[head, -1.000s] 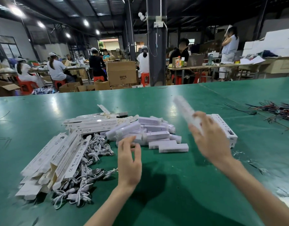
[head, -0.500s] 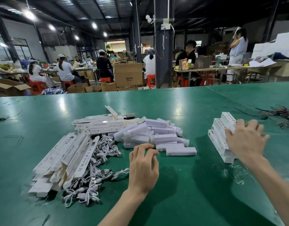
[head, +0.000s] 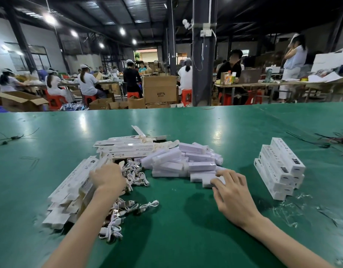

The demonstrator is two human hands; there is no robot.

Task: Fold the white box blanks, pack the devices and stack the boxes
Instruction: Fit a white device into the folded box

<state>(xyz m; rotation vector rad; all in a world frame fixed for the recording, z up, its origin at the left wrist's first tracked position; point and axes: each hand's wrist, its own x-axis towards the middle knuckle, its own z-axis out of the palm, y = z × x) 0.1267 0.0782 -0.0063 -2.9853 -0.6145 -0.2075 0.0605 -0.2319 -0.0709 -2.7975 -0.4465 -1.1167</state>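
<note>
Glossy green counter (head: 186, 122). Device pile (head: 186, 159) pale lilac-white, plain. Left of the pile: box blanks (head: 74, 180) white, small black print; cables (head: 134, 176) white. Right of the pile: stacked boxes (head: 280, 167) white, black markings. Beyond: red stools (head: 186, 94).

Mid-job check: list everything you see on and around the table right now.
table: one, green, fills the foreground
blanks: two piles, white, flat; one near left, one behind it
cables: a heap, white, between the near blanks and the devices
devices: a heap, pale lilac-white, centre
boxes: one stack, white, right
wires: loose strands, dark, far right; more at far left
scraps: several, clear plastic, in front of the boxes
cartons: several, brown, on the floor beyond the table
workers: several, mostly seated at benches behind
left hand: on the near blanks; grip blurred
right hand: fingers touch the nearest device
</note>
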